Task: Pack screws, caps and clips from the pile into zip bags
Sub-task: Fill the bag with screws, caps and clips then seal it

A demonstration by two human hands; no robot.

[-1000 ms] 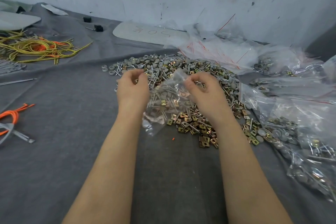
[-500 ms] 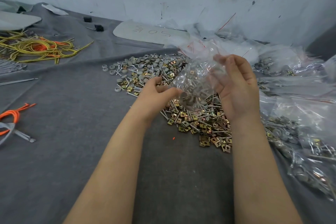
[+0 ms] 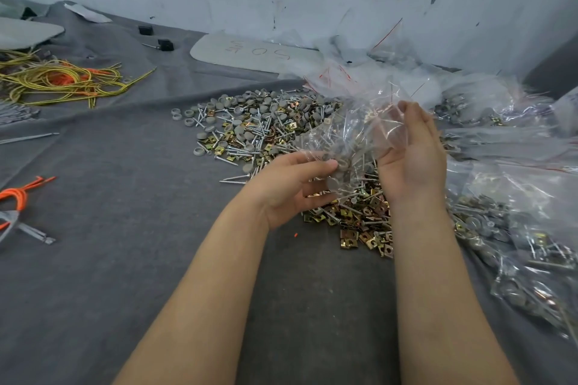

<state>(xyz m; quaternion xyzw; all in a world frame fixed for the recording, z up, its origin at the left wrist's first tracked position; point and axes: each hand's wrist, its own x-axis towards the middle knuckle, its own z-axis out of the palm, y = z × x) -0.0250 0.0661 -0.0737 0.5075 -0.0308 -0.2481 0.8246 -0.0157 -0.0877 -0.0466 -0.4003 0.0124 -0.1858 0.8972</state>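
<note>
A clear zip bag (image 3: 350,141) with screws and grey caps inside hangs just above the pile (image 3: 266,134) of screws, grey caps and brass clips on the grey cloth. My left hand (image 3: 291,187) lies palm up under the bag and pinches its bottom between thumb and fingers. Palm facing left, my right hand (image 3: 413,153) holds the bag's upper part against its fingers. A patch of brass clips (image 3: 359,225) lies between my forearms.
Filled zip bags (image 3: 516,228) are heaped along the right edge, and empty bags (image 3: 375,78) lie at the back by the wall. Yellow cords (image 3: 62,81) and an orange cord (image 3: 15,197) are at the left. A grey board (image 3: 250,53) lies behind the pile.
Both hands have carried the bag up and to the right, off the cloth. My left hand turned palm up under it; my right hand turned to face left.
</note>
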